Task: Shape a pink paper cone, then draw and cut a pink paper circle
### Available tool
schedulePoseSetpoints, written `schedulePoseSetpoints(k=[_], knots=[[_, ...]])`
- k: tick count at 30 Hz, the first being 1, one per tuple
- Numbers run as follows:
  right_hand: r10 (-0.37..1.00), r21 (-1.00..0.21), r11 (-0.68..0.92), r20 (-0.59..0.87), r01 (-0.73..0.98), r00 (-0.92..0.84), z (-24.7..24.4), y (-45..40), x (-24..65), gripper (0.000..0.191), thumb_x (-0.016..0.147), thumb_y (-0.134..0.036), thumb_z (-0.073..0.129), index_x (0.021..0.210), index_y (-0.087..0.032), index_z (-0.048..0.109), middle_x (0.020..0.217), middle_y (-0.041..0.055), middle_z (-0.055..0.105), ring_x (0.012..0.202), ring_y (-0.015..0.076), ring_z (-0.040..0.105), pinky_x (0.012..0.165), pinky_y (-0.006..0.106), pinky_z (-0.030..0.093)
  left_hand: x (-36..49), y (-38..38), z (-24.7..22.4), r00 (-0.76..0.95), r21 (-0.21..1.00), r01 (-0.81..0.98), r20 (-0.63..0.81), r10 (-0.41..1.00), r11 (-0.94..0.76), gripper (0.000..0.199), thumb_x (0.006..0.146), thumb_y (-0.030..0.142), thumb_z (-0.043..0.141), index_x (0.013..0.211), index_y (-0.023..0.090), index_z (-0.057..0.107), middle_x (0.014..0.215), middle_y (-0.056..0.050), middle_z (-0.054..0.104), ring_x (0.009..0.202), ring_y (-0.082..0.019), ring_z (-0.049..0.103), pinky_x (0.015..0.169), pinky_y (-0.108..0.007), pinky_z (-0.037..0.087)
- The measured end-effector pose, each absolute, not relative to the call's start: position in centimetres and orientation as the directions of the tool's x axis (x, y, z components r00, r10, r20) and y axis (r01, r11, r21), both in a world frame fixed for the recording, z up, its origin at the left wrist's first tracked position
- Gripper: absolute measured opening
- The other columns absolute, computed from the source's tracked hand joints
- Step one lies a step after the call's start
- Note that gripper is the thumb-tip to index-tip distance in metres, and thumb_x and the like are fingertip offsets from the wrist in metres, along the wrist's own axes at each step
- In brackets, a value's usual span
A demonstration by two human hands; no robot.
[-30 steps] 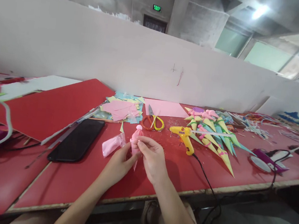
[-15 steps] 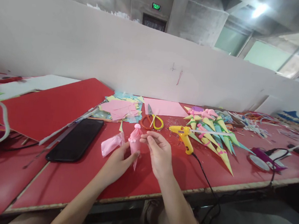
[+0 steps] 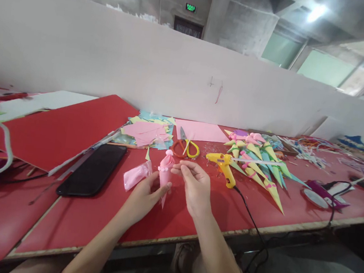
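Note:
A pink craft ice cream cone [image 3: 165, 176] stands nearly upright, point down, in my left hand [image 3: 147, 194], whose thumb and fingers close around its middle. It has a swirled top with a small ball and a frilly band at the rim. My right hand [image 3: 195, 185] is beside it, thumb and forefinger pinched near the frilled rim; whatever they hold, if anything, is too small to make out. Just left of the cone lies a pink plastic-wrapped packet [image 3: 137, 175]. Behind the hands are scissors [image 3: 192, 149] with red and yellow handles.
A yellow glue gun [image 3: 223, 163] with a black cord lies to the right, beside a pile of finished paper cones [image 3: 264, 161]. At left are a black phone [image 3: 91, 171] and a large red sheet [image 3: 71, 128]. Paper scraps [image 3: 146, 132] lie near the white partition [image 3: 143, 71].
The cone has shifted slightly right and tilts a little differently in my left hand. My right hand stays pinched beside its rim, barely moved.

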State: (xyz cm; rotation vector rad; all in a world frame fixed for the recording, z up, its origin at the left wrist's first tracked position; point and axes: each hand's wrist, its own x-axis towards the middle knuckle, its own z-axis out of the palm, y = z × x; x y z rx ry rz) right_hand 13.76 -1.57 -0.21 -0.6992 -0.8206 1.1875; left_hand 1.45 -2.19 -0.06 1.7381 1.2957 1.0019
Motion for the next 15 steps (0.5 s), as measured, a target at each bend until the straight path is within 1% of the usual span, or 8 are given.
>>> schedulePoseSetpoints(k=[2,4,6,7,9,12,14,15], knots=[[0.973,-0.823,0.227,0.170,-0.520,0.156,-0.30,-1.57,13.78,0.017,0.072,-0.033,0.062,0.072,-0.016,0.061,0.055,-0.0025,0.059,0.047,0.0087,0.053,0.057,0.024,0.046,1.46,-2.18,-0.05,0.196,0.895,0.386,0.155,0.968,-0.221,0.024,0.073,0.039,0.048,0.081,0.018,0.055,0.073,-0.001,0.064,0.070,-0.018,0.058,0.065,-0.030,0.048],[0.969,-0.831,0.239,0.171,-0.503,0.179,-0.42,-1.54,13.85,0.024,0.075,-0.037,0.060,0.063,-0.016,0.056,0.047,-0.0052,0.052,0.038,0.0057,0.044,0.047,0.021,0.040,1.50,-2.17,-0.01,0.211,0.902,0.371,0.150,0.966,-0.221,0.023,0.073,0.039,0.048,0.080,0.018,0.055,0.075,-0.001,0.065,0.072,-0.019,0.059,0.067,-0.030,0.048],[0.964,-0.827,0.253,0.171,-0.502,0.203,-0.48,-1.48,13.93,0.025,0.072,-0.035,0.062,0.060,-0.016,0.054,0.045,-0.0067,0.049,0.037,0.0043,0.039,0.045,0.020,0.037,1.53,-2.18,0.06,0.219,0.908,0.361,0.137,0.966,-0.211,0.023,0.073,0.039,0.048,0.079,0.018,0.054,0.074,-0.001,0.064,0.070,-0.018,0.059,0.066,-0.030,0.048],[0.963,-0.818,0.254,0.167,-0.515,0.210,-0.47,-1.43,13.96,0.022,0.070,-0.033,0.065,0.061,-0.016,0.055,0.047,-0.0064,0.050,0.040,0.0043,0.041,0.046,0.019,0.038,1.54,-2.19,0.09,0.220,0.910,0.359,0.131,0.967,-0.205,0.022,0.073,0.039,0.049,0.078,0.018,0.054,0.073,-0.001,0.064,0.068,-0.018,0.058,0.064,-0.030,0.047],[0.967,-0.796,0.240,0.146,-0.556,0.209,-0.39,-1.36,13.99,0.015,0.064,-0.026,0.069,0.067,-0.016,0.060,0.056,-0.0041,0.057,0.049,0.0060,0.049,0.053,0.020,0.042,1.55,-2.24,0.13,0.218,0.914,0.354,0.126,0.968,-0.198,0.021,0.073,0.039,0.049,0.077,0.018,0.053,0.072,-0.001,0.064,0.066,-0.017,0.058,0.061,-0.029,0.047],[0.975,-0.769,0.211,0.119,-0.603,0.189,-0.21,-1.35,13.93,0.015,0.062,-0.023,0.071,0.073,-0.016,0.064,0.067,-0.0002,0.064,0.062,0.0100,0.059,0.066,0.023,0.046,1.54,-2.32,0.09,0.214,0.913,0.353,0.136,0.967,-0.206,0.020,0.074,0.038,0.048,0.075,0.018,0.053,0.070,0.000,0.064,0.064,-0.016,0.057,0.060,-0.028,0.047],[0.977,-0.766,0.202,0.116,-0.611,0.178,-0.17,-1.40,13.90,0.016,0.064,-0.025,0.069,0.076,-0.015,0.065,0.068,0.0008,0.065,0.064,0.0112,0.060,0.069,0.025,0.047,1.51,-2.34,0.01,0.209,0.909,0.360,0.141,0.968,-0.211,0.020,0.074,0.038,0.048,0.074,0.019,0.053,0.068,0.001,0.063,0.063,-0.016,0.057,0.060,-0.028,0.046],[0.978,-0.769,0.201,0.119,-0.607,0.174,-0.20,-1.43,13.90,0.016,0.065,-0.027,0.068,0.075,-0.015,0.065,0.066,0.0004,0.064,0.060,0.0108,0.059,0.068,0.026,0.047,1.50,-2.33,-0.04,0.210,0.907,0.361,0.144,0.967,-0.214,0.020,0.074,0.038,0.048,0.075,0.019,0.053,0.068,0.001,0.063,0.064,-0.016,0.057,0.060,-0.028,0.046]])
